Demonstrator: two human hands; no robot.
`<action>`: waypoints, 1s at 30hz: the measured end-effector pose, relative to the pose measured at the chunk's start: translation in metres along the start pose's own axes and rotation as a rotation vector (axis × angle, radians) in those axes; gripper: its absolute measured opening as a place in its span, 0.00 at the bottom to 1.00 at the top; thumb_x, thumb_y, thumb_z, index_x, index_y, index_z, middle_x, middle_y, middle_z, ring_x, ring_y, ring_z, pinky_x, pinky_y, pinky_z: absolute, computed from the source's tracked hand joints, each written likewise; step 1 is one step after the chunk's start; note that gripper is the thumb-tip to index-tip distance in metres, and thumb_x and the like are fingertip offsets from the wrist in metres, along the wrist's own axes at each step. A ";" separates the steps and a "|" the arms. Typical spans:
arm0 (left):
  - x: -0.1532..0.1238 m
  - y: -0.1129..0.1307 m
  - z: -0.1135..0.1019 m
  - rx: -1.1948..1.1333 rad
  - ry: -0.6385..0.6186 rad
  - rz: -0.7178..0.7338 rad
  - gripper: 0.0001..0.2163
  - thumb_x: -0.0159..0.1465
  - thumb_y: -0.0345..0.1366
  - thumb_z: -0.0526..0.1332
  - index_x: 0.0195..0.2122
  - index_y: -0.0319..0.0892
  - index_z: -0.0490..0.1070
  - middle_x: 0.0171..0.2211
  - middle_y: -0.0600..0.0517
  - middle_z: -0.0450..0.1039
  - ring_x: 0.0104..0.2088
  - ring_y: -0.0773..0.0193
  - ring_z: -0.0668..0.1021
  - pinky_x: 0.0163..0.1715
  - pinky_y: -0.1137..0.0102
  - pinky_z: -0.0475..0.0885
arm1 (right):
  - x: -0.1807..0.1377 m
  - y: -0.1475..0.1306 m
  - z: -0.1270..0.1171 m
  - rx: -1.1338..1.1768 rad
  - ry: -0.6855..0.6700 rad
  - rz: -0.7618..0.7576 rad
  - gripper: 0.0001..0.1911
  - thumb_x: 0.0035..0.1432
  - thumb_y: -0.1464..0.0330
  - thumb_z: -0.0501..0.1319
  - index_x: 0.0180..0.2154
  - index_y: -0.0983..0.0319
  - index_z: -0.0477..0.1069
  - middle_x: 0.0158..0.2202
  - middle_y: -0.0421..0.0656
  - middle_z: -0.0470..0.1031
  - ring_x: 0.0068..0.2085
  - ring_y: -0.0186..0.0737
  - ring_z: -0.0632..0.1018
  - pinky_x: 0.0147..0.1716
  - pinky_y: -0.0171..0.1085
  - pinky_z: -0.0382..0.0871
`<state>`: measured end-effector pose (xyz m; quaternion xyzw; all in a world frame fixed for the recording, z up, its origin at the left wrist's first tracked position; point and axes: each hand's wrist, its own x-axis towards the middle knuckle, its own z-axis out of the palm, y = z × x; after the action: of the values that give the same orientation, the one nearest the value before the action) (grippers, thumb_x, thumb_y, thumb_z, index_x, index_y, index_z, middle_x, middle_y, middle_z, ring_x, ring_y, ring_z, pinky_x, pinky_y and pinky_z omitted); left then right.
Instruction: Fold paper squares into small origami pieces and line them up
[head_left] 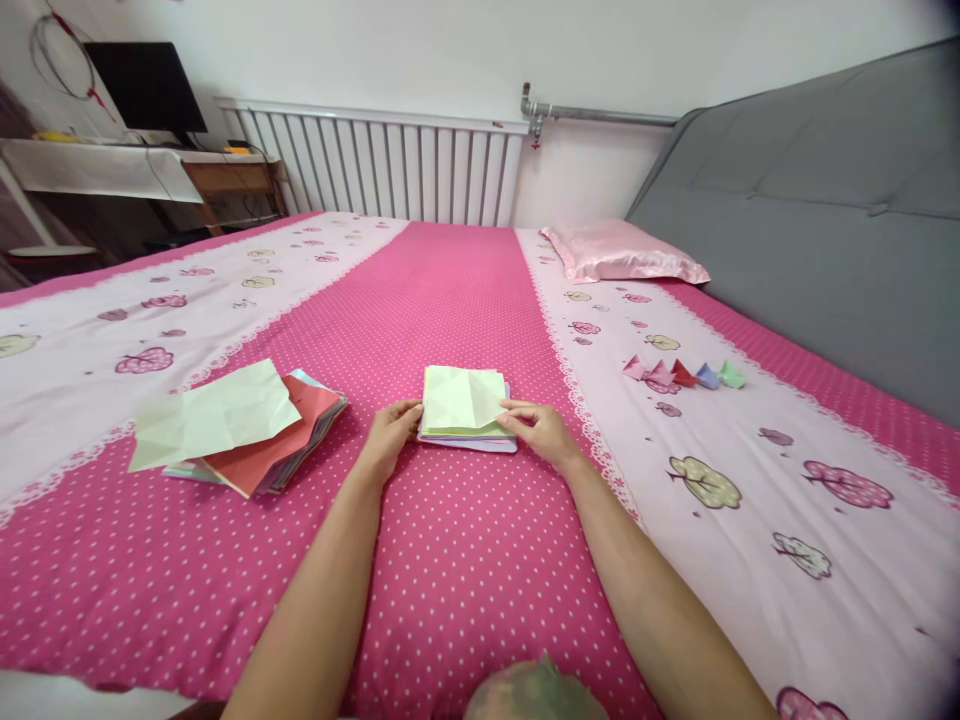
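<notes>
A small stack of square paper [472, 443] lies on the pink bed, with a creased pale green sheet of paper [461, 395] on top. My left hand [391, 435] is closed at the stack's left edge, its fingertips on the paper's side. From the right, my right hand [541, 430] pinches the edge of the pale green sheet, index finger stretched over it and thumb just below. Fold lines cross the sheet, which sits nearly flat. Both thumbs are partly hidden.
A looser pile of coloured paper [262, 455] with a red sheet lies to the left, under a big pale green sheet [217, 415]. Several small folded paper pieces [682, 373] stand in a row at right. Farther off are a pink pillow [619, 250] and a radiator [375, 165].
</notes>
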<state>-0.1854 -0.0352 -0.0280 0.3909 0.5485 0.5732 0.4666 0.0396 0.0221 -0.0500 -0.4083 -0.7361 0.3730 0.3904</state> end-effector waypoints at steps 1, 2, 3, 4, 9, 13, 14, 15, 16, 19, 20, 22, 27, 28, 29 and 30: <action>0.000 0.000 -0.001 0.007 -0.006 -0.007 0.13 0.46 0.42 0.63 0.26 0.37 0.69 0.15 0.57 0.66 0.15 0.74 0.66 0.16 0.78 0.59 | 0.001 0.001 0.001 0.004 0.015 0.003 0.13 0.49 0.59 0.60 0.31 0.60 0.76 0.45 0.46 0.74 0.44 0.43 0.75 0.46 0.41 0.66; 0.000 -0.001 -0.001 0.015 -0.012 -0.018 0.13 0.47 0.43 0.63 0.26 0.37 0.69 0.15 0.56 0.66 0.15 0.73 0.66 0.15 0.78 0.59 | 0.001 0.003 0.003 0.008 0.031 0.007 0.13 0.50 0.59 0.58 0.31 0.60 0.76 0.44 0.46 0.74 0.44 0.43 0.75 0.45 0.41 0.66; 0.000 -0.001 -0.002 0.023 -0.018 -0.033 0.14 0.48 0.45 0.62 0.26 0.37 0.69 0.16 0.56 0.66 0.15 0.73 0.66 0.14 0.78 0.59 | 0.002 0.004 0.004 0.010 0.049 0.011 0.13 0.51 0.59 0.57 0.31 0.60 0.76 0.44 0.46 0.75 0.43 0.43 0.76 0.44 0.41 0.67; 0.000 -0.001 -0.003 0.032 -0.022 -0.050 0.15 0.49 0.46 0.61 0.26 0.37 0.69 0.16 0.55 0.67 0.14 0.73 0.66 0.13 0.78 0.60 | 0.003 0.006 0.005 0.010 0.066 0.014 0.13 0.52 0.60 0.57 0.31 0.61 0.76 0.43 0.45 0.75 0.42 0.43 0.76 0.42 0.41 0.68; 0.002 0.005 0.000 0.068 -0.028 -0.176 0.14 0.48 0.45 0.63 0.25 0.36 0.70 0.17 0.52 0.70 0.15 0.70 0.70 0.12 0.77 0.63 | 0.004 0.005 0.008 -0.024 0.166 0.013 0.15 0.54 0.59 0.53 0.30 0.62 0.73 0.30 0.43 0.78 0.31 0.41 0.76 0.30 0.37 0.69; 0.007 0.008 0.009 0.057 0.001 -0.293 0.09 0.41 0.31 0.68 0.23 0.34 0.72 0.21 0.46 0.74 0.18 0.65 0.74 0.15 0.75 0.67 | -0.001 -0.004 0.009 -0.065 0.351 -0.015 0.17 0.57 0.59 0.49 0.33 0.63 0.71 0.30 0.45 0.76 0.31 0.41 0.75 0.30 0.37 0.68; 0.009 0.007 0.012 0.041 0.020 -0.309 0.07 0.40 0.28 0.68 0.21 0.33 0.72 0.21 0.45 0.74 0.19 0.64 0.74 0.16 0.74 0.69 | -0.003 -0.008 0.008 -0.081 0.422 -0.025 0.18 0.57 0.59 0.48 0.35 0.64 0.70 0.32 0.46 0.75 0.33 0.42 0.74 0.32 0.38 0.67; 0.010 0.007 0.015 0.018 0.044 -0.315 0.06 0.40 0.25 0.67 0.20 0.34 0.71 0.20 0.46 0.74 0.19 0.64 0.74 0.18 0.73 0.70 | -0.004 -0.012 0.006 -0.098 0.496 -0.034 0.18 0.58 0.59 0.47 0.37 0.64 0.69 0.35 0.48 0.74 0.36 0.43 0.74 0.35 0.40 0.67; 0.011 0.007 0.017 -0.011 0.072 -0.311 0.05 0.41 0.23 0.66 0.20 0.34 0.71 0.20 0.46 0.74 0.20 0.64 0.75 0.20 0.73 0.71 | -0.004 -0.017 0.001 -0.112 0.564 -0.043 0.18 0.58 0.59 0.47 0.38 0.64 0.68 0.37 0.50 0.73 0.39 0.45 0.73 0.38 0.42 0.66; 0.017 0.010 0.017 -0.114 0.164 -0.255 0.04 0.45 0.22 0.63 0.21 0.34 0.71 0.20 0.47 0.74 0.21 0.66 0.75 0.23 0.73 0.73 | 0.000 -0.033 -0.021 -0.171 0.705 -0.128 0.16 0.59 0.61 0.48 0.39 0.63 0.67 0.41 0.50 0.71 0.45 0.45 0.70 0.44 0.44 0.62; 0.020 0.013 0.015 -0.146 0.196 -0.227 0.04 0.46 0.21 0.62 0.21 0.34 0.70 0.21 0.48 0.74 0.21 0.66 0.75 0.23 0.73 0.73 | 0.002 -0.037 -0.032 -0.231 0.752 -0.213 0.14 0.59 0.62 0.49 0.39 0.63 0.68 0.40 0.49 0.72 0.45 0.45 0.70 0.45 0.44 0.63; 0.030 0.020 0.009 -0.197 0.263 -0.166 0.04 0.47 0.22 0.62 0.23 0.34 0.70 0.22 0.49 0.73 0.22 0.68 0.74 0.24 0.75 0.73 | 0.007 -0.043 -0.054 -0.348 0.824 -0.365 0.12 0.59 0.64 0.50 0.37 0.62 0.68 0.39 0.48 0.74 0.44 0.44 0.71 0.44 0.44 0.64; 0.062 0.030 -0.005 -0.227 0.458 -0.058 0.06 0.49 0.23 0.61 0.29 0.37 0.68 0.26 0.53 0.71 0.24 0.71 0.74 0.25 0.76 0.73 | -0.007 -0.029 -0.089 -0.627 0.750 -0.545 0.10 0.59 0.67 0.51 0.40 0.60 0.68 0.43 0.46 0.74 0.46 0.46 0.71 0.48 0.49 0.62; 0.066 0.027 -0.006 -0.209 0.503 -0.058 0.07 0.49 0.24 0.62 0.29 0.37 0.68 0.26 0.53 0.71 0.24 0.71 0.74 0.25 0.76 0.73 | -0.015 -0.021 -0.090 -0.697 0.650 -0.573 0.09 0.58 0.68 0.52 0.39 0.59 0.69 0.43 0.46 0.74 0.46 0.46 0.72 0.47 0.49 0.63; 0.068 0.024 -0.007 -0.182 0.542 -0.058 0.07 0.49 0.25 0.62 0.30 0.36 0.67 0.27 0.52 0.70 0.25 0.71 0.74 0.25 0.75 0.73 | -0.024 -0.013 -0.090 -0.758 0.531 -0.604 0.09 0.57 0.68 0.53 0.39 0.58 0.69 0.43 0.45 0.74 0.45 0.46 0.72 0.46 0.48 0.64; 0.069 0.020 -0.007 -0.148 0.573 -0.054 0.07 0.50 0.25 0.62 0.30 0.36 0.67 0.29 0.50 0.70 0.26 0.70 0.74 0.26 0.75 0.73 | -0.032 -0.006 -0.088 -0.808 0.399 -0.642 0.08 0.57 0.69 0.54 0.38 0.58 0.70 0.42 0.44 0.75 0.44 0.44 0.73 0.45 0.46 0.66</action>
<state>-0.2121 0.0298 -0.0132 0.1632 0.6248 0.6860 0.3353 0.1271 0.0113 -0.0165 -0.3433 -0.8199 -0.1615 0.4287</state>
